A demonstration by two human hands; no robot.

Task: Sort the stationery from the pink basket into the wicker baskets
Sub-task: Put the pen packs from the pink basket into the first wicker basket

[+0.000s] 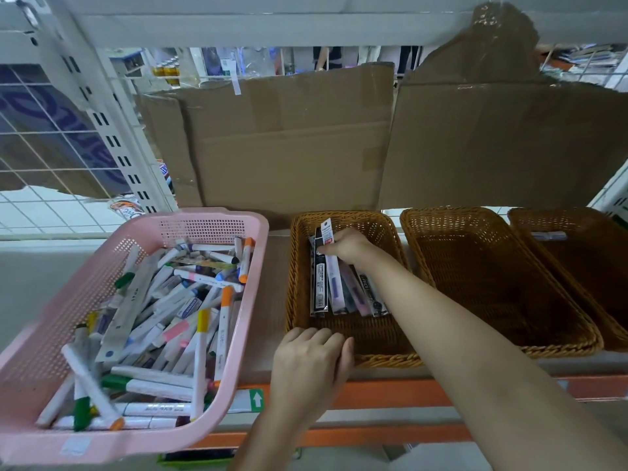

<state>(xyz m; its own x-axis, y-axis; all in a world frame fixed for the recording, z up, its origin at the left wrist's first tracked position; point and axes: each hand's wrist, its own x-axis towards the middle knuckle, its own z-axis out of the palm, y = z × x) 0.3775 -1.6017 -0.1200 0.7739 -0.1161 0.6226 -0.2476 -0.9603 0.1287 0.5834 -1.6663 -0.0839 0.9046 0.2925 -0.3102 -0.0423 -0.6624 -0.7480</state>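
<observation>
1 perforated pink plastic basket [204, 222] heaped with markers, 3 brown wicker baskets in a row. Right hand [343, 246] reaches into the nearest wicker basket [343, 217], fingers pinching the top of a white packaged pen [329, 232]; more packaged pens lie just below the grip. Left hand [311, 362] curls over that basket's near rim.

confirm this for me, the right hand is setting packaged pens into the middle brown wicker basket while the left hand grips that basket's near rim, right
Not quite: in the head view the right hand sets the packaged pens into the leftmost brown wicker basket, beside the pink plastic basket. The left hand does grip that basket's near rim.
</observation>
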